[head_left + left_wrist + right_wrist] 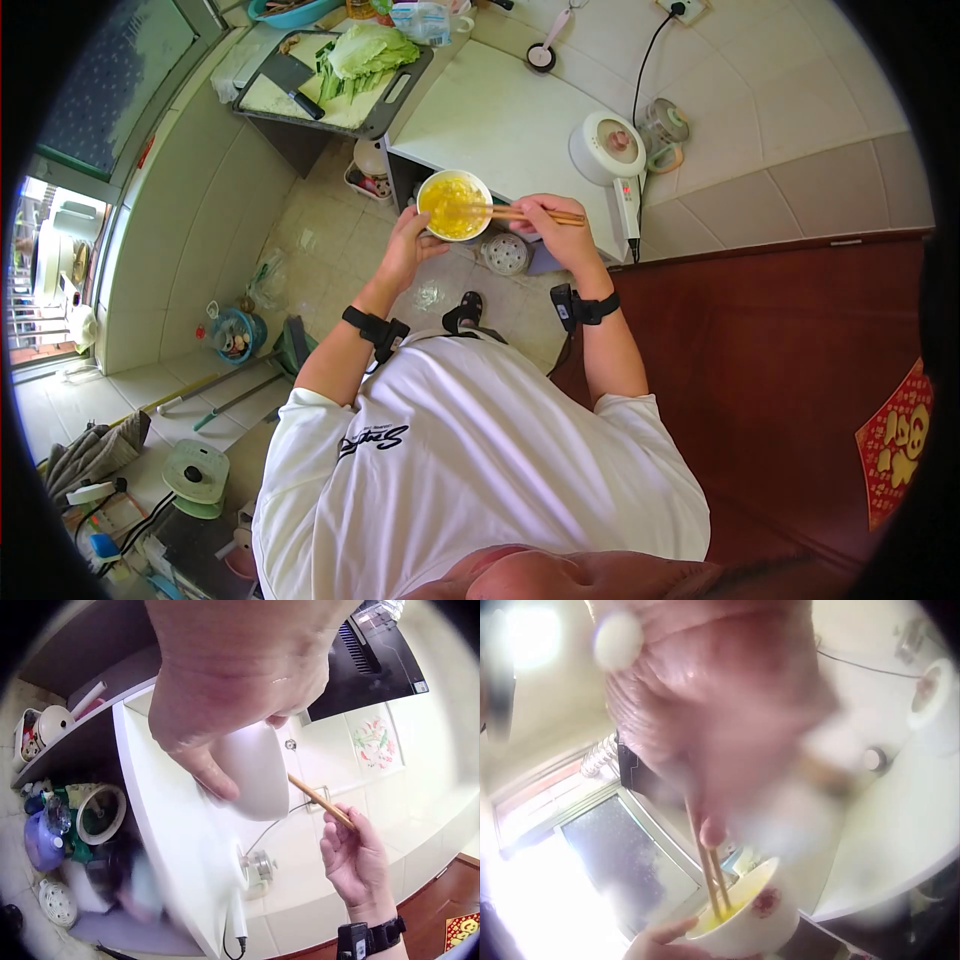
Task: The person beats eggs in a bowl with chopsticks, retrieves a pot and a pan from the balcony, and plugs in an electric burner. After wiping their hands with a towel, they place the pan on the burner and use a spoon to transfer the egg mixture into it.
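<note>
A white bowl [455,232] of yellow beaten egg [450,200] is held up in front of the body, near the counter's edge. My left hand [405,250] grips it from the side; the left wrist view shows the thumb [214,774] along its outer wall. In my right hand [556,232] is a pair of wooden chopsticks [510,212], fingers curled round them. Their tips dip into the egg, as the right wrist view shows, where the bowl [754,922] tilts and bears a reddish mark on its side.
A white counter [490,110] carries a white electric pot [607,148] and a glass jug [663,125]. Back left lies a cutting board [355,117] with a cleaver [290,78] and leafy cabbage [372,52]. Below the counter, a white perforated basket [505,254] stands on an open shelf.
</note>
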The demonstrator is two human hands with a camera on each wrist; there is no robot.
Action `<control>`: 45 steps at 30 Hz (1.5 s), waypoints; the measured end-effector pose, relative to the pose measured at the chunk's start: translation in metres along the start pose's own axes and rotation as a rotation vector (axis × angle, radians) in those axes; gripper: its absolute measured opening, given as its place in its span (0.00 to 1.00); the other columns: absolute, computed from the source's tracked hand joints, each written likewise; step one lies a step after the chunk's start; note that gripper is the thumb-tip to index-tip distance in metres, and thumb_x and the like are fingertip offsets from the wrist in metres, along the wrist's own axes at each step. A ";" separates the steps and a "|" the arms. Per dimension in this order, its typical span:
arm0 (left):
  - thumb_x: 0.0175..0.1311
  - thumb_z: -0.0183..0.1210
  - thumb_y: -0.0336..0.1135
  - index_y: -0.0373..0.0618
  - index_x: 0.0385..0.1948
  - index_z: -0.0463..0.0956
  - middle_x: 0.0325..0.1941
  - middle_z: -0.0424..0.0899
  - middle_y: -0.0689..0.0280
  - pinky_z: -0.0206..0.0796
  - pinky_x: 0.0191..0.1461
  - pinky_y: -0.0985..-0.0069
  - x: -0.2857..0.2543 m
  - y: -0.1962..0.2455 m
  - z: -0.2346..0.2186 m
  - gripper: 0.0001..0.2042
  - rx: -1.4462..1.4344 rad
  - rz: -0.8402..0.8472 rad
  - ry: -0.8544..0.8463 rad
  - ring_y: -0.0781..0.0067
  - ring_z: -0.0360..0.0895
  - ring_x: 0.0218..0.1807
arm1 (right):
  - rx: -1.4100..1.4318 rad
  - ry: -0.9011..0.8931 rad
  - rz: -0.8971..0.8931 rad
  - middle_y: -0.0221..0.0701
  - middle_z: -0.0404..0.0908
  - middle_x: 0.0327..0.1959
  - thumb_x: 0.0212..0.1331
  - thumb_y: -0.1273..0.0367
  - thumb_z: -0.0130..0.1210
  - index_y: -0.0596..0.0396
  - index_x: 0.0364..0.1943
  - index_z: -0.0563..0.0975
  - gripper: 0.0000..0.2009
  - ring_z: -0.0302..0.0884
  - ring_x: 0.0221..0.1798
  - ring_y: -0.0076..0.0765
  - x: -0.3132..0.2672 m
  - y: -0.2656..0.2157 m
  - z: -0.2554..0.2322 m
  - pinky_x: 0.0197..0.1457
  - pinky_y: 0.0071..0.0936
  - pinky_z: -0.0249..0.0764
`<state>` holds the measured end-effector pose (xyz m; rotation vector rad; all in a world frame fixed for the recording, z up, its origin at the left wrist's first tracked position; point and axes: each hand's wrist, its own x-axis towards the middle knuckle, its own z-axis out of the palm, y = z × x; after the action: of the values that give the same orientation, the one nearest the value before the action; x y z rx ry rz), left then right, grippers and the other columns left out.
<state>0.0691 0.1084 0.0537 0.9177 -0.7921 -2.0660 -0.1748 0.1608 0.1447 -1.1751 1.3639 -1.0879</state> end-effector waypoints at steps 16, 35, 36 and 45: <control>0.70 0.46 0.43 0.42 0.58 0.60 0.53 0.75 0.59 0.75 0.47 0.69 -0.003 0.000 -0.003 0.20 -0.004 -0.004 0.000 0.62 0.80 0.47 | -0.039 -0.131 0.063 0.35 0.84 0.34 0.65 0.68 0.53 0.65 0.42 0.80 0.12 0.83 0.36 0.26 -0.004 -0.004 -0.002 0.41 0.20 0.79; 0.70 0.47 0.44 0.41 0.59 0.59 0.54 0.74 0.58 0.76 0.46 0.70 0.001 -0.005 -0.005 0.22 -0.001 -0.007 0.038 0.63 0.81 0.46 | -0.028 -0.096 0.013 0.36 0.84 0.35 0.65 0.70 0.52 0.65 0.43 0.80 0.11 0.83 0.35 0.26 -0.002 -0.002 -0.002 0.41 0.19 0.80; 0.70 0.47 0.44 0.41 0.59 0.59 0.54 0.74 0.58 0.76 0.46 0.70 0.000 -0.005 -0.005 0.22 -0.002 -0.008 0.040 0.63 0.81 0.46 | -0.066 -0.113 -0.003 0.36 0.84 0.36 0.65 0.71 0.52 0.65 0.43 0.80 0.11 0.83 0.35 0.27 -0.003 -0.002 -0.001 0.42 0.20 0.80; 0.69 0.46 0.44 0.44 0.58 0.62 0.52 0.76 0.59 0.76 0.46 0.70 0.000 -0.001 -0.001 0.20 0.003 0.003 0.044 0.65 0.80 0.45 | -0.002 -0.050 0.002 0.33 0.84 0.32 0.64 0.70 0.53 0.65 0.40 0.80 0.10 0.81 0.33 0.23 -0.006 -0.006 -0.001 0.39 0.18 0.77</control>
<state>0.0696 0.1084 0.0524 0.9600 -0.7734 -2.0354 -0.1745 0.1664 0.1513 -1.1946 1.3274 -1.0492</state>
